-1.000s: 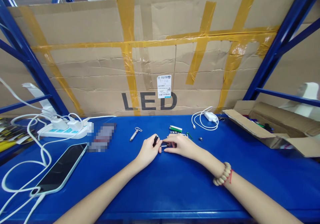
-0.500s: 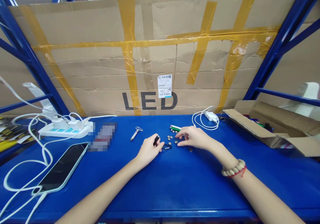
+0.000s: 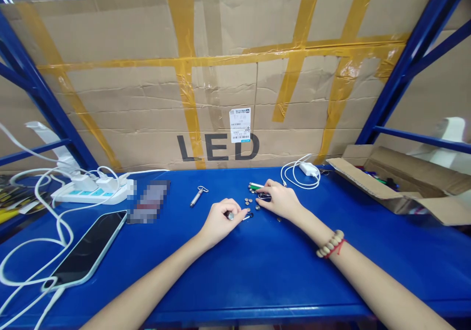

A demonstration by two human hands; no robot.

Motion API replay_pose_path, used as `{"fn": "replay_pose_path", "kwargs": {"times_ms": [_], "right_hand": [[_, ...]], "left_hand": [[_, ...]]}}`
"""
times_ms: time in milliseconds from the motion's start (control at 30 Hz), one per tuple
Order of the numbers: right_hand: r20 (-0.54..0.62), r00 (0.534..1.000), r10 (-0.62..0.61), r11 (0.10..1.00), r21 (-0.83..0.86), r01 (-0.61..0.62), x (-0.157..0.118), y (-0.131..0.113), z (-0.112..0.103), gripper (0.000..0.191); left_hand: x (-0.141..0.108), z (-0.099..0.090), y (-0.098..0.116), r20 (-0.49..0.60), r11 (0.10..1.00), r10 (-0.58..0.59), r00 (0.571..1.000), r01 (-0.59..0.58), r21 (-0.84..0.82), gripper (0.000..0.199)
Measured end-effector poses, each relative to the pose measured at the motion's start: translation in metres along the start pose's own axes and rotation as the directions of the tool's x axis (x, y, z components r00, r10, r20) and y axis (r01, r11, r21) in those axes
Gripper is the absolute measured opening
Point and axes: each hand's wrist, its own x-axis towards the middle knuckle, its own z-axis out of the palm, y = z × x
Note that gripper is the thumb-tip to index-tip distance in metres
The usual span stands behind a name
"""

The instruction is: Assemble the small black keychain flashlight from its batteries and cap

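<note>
A: Where has the right hand (image 3: 281, 200) gone?

B: Away from the left hand (image 3: 221, 220). A second ago their fingertips met; now there's a gap, and the right one has moved up beside the green tube (image 3: 253, 186), hiding part of it.

A: Anything come into view?

B: Yes, small round discs (image 3: 247, 203) between the hands, which the right one had mostly covered.

A: And the left?

B: The small cylinder (image 3: 230, 216) in its grip has turned: its dark side showed earlier, now its silvery round end does.
</note>
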Motion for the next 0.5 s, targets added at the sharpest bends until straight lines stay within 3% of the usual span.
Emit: {"fn": "replay_pose_path", "kwargs": {"times_ms": [200, 500], "right_hand": [[-0.020, 1.000, 0.017, 1.000, 0.011, -0.017, 0.0032, -0.0010, 0.0016, 0.019], [-0.071, 0.994, -0.086, 0.996, 0.028, 0.088, 0.0032, -0.0002, 0.0072, 0.016]], "left_hand": [[-0.0008, 0.0004, 0.0037, 0.023, 0.998, 0.008, 1.000, -0.007, -0.055, 0.043], [-0.0008, 0.0024, -0.0027, 0.066, 0.997, -0.078, 0.995, 0.077, 0.027, 0.040]]}}
